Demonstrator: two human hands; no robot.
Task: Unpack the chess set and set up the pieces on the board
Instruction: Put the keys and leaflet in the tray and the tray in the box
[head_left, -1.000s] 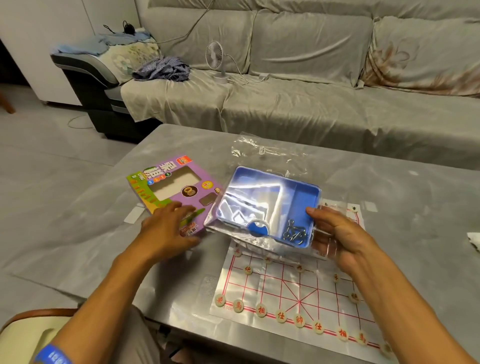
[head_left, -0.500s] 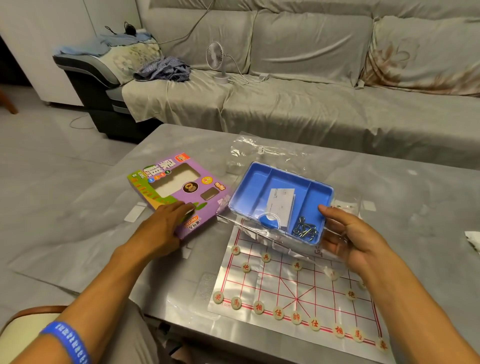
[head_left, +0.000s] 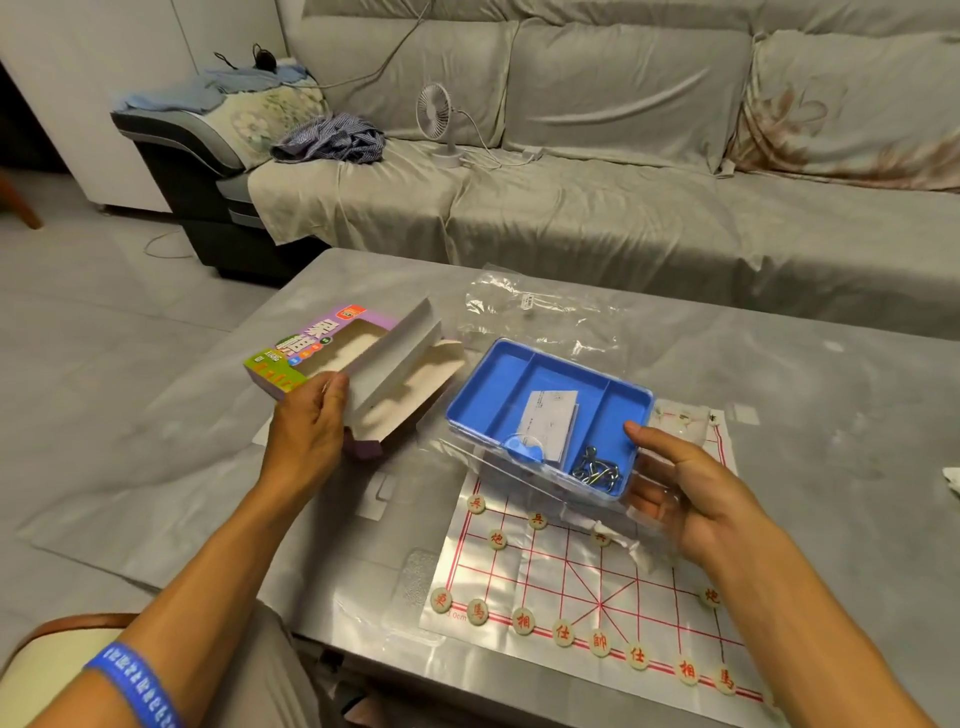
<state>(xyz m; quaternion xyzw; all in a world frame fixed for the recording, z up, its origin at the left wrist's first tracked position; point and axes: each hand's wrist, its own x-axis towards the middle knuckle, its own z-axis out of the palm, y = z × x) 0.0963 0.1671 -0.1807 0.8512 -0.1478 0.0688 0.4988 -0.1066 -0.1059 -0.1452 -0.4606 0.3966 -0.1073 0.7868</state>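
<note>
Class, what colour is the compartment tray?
Blue: the tray shows clearly in the head view.

A long sofa draped in a wrinkled grey-beige cloth cover (head_left: 597, 218) runs across the far side of the room, its back cushions under the same fabric. A small white desk fan (head_left: 440, 122) stands on the seat, its white cord trailing beside it. A crumpled blue striped garment (head_left: 332, 140) lies near the sofa's black-and-grey armrest (head_left: 182, 150). The pale grey tiled floor (head_left: 104, 322) spreads to the left, below a white wall panel (head_left: 104, 62). In front stands a grey marble-look low table (head_left: 831, 395).
</note>
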